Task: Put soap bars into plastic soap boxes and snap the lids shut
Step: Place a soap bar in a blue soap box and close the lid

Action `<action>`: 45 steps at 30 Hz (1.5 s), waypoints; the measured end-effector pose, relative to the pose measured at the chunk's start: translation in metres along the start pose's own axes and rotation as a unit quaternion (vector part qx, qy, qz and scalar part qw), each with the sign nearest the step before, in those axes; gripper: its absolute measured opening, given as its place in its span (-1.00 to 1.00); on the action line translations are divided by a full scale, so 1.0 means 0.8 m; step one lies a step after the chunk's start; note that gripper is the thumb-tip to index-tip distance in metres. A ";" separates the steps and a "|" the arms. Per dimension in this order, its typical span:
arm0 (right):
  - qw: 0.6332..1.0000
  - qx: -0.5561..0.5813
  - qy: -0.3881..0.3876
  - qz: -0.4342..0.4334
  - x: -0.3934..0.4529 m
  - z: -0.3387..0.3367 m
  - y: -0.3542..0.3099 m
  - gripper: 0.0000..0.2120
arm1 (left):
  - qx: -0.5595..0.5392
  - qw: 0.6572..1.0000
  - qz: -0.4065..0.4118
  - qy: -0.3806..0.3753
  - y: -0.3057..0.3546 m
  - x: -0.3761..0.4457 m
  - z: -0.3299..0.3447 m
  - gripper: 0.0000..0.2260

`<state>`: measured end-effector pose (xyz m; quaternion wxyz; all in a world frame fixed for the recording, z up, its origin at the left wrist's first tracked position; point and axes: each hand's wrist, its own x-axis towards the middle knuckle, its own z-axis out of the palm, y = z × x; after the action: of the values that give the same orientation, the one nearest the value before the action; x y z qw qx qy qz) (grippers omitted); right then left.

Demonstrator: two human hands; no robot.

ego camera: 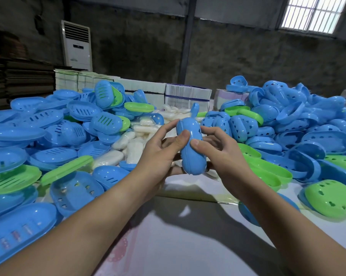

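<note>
Above the desk (188,226), fingers (185,135) of left hand (160,154) and right hand (221,154) are clamped on a closed blue soap box (191,148), held on edge. White soap bars (135,148) lie behind, between heaps of box halves (68,124).

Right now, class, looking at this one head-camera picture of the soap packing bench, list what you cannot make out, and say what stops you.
1. Inside of the blue soap box, head view: its shell and both hands, left hand and right hand, hide whether soap is in it.
2. Its lid seam: partly covered by the thumbs, so whether it is fully snapped is unclear.
3. Soap bars: the heap is partly buried under boxes.
4. Left pile: cut off by the picture edge.
</note>
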<state>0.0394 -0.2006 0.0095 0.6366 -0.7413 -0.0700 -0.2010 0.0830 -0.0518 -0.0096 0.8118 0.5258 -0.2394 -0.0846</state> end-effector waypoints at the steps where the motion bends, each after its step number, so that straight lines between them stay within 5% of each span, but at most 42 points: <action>1: 1.000 -0.005 -0.002 0.005 0.000 -0.001 0.001 -0.58 | 0.006 1.000 0.000 -0.002 0.000 0.000 -0.001 -0.52; 8: 1.000 -0.001 -0.010 -0.001 0.001 -0.005 0.005 -0.64 | 0.014 1.000 -0.007 -0.020 -0.002 0.001 -0.006 -0.50; 15: 1.000 0.019 -0.004 -0.013 0.000 -0.001 0.003 -0.49 | -0.003 1.000 0.022 -0.006 -0.004 0.003 -0.004 -0.47; 21: 1.000 0.011 -0.007 0.013 0.005 -0.008 0.004 -0.68 | -0.013 1.000 0.003 -0.007 -0.002 0.007 -0.006 -0.52; 27: 0.999 -0.002 0.039 0.005 0.008 -0.014 -0.001 -0.56 | -0.025 0.999 -0.026 -0.011 0.002 0.009 -0.010 -0.47; 34: 1.000 -0.018 0.000 -0.002 0.006 -0.010 0.005 -0.75 | 0.024 0.997 -0.048 -0.052 -0.002 0.007 -0.008 -0.80; 45: 1.000 -0.002 0.005 0.023 0.006 0.001 0.013 -0.73 | -0.010 0.999 -0.034 0.002 -0.005 0.008 -0.007 -0.57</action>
<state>0.0479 -0.2023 0.0021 0.6396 -0.7431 -0.0495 -0.1904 0.0918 -0.0518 -0.0134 0.8143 0.5254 -0.2191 -0.1136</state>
